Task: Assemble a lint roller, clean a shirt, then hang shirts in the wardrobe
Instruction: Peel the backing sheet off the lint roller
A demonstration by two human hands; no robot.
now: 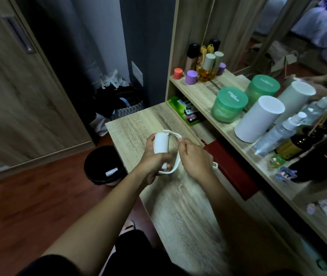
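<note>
Above the wooden desk (182, 206) I hold a white lint roller. My left hand (151, 158) grips the white roll (161, 143) from the left side. The curved white handle frame (175, 166) arcs round the roll on the right, and my right hand (195, 158) grips that frame, thumb tip up near its top end. Where the roll's ends meet the frame is partly hidden by my fingers. No shirt is in view.
A wardrobe door (19, 96) stands at the left. On the floor beside the desk sits a black bin (105, 166). A red box (232, 168) lies at the desk's right edge. The shelf (204, 92) carries green jars, white cylinders and bottles before a mirror.
</note>
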